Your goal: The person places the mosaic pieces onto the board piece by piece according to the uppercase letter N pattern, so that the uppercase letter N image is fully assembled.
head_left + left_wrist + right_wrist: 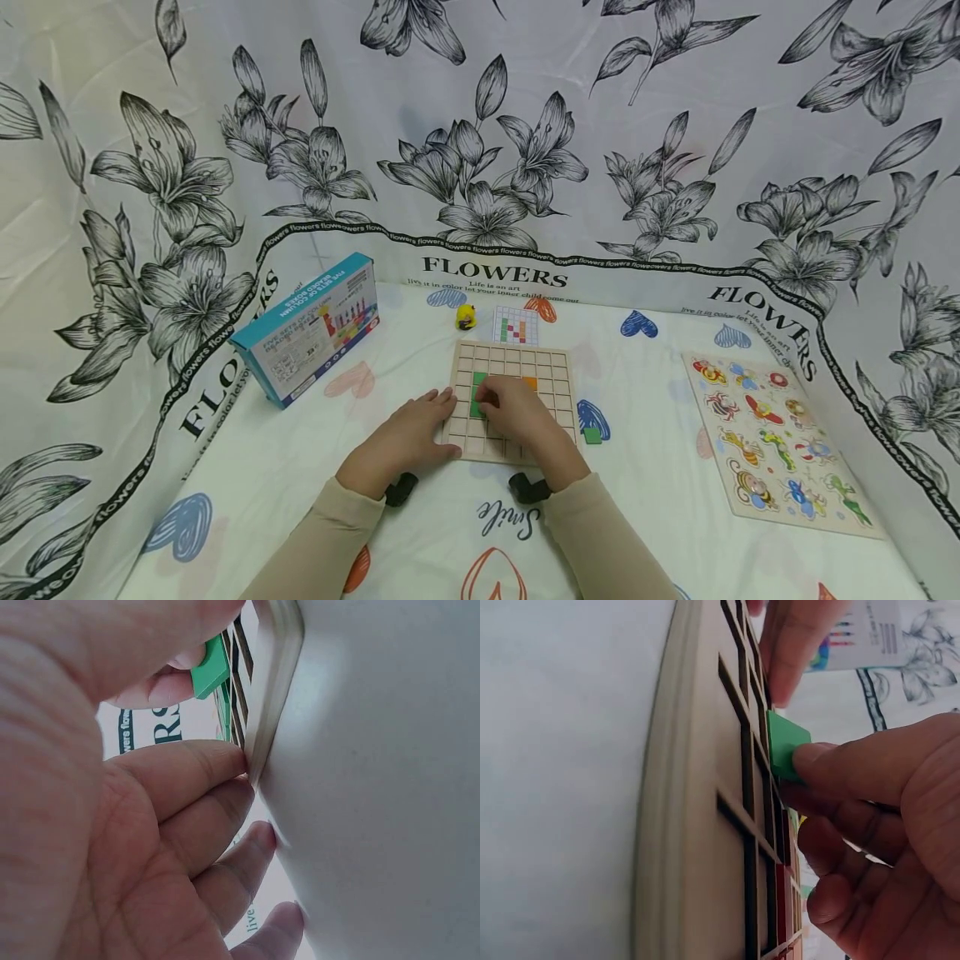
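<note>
A wooden grid board (551, 433) lies on the cloth between the two hands. My right hand (517, 408) is over its middle and pinches a green square tile (786, 742) between thumb and fingers, tilted against the grid. Another green tile (478, 380) shows on the board just left of that hand. An orange tile (531, 383) sits in the grid to its right, and a red tile (781, 900) appears in the right wrist view. At the board's left edge rests my left hand (405, 435), fingers extended and touching the rim.
A loose green tile (592, 436) lies right of the board. Behind it are a patterned card (516, 326) and a small yellow toy (466, 317). A blue-and-white box (311, 333) stands at left; an insect puzzle board (780, 442) lies at right.
</note>
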Demonstrator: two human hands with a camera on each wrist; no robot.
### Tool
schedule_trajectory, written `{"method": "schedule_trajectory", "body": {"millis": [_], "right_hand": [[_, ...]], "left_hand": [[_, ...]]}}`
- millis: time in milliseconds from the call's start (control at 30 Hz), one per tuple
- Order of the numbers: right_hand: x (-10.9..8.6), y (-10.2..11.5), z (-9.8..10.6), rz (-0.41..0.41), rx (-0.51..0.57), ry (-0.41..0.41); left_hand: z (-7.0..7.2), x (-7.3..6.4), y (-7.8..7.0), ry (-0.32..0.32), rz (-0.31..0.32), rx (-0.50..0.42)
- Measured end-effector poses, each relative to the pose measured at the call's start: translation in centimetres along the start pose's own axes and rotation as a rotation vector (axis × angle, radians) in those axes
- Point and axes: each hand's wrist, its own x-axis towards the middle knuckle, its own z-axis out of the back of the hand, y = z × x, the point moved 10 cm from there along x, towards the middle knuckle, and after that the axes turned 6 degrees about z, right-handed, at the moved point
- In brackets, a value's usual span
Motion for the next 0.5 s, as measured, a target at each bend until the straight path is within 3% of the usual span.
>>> {"method": "schedule_trajectory", "body": {"millis": [500], "right_hand": [[-0.06,0.25,-0.13,0.012,-0.085,-0.011]], "left_hand": [[-0.02,0.09,0.07,-0.012,-0.009,0.009]]}}
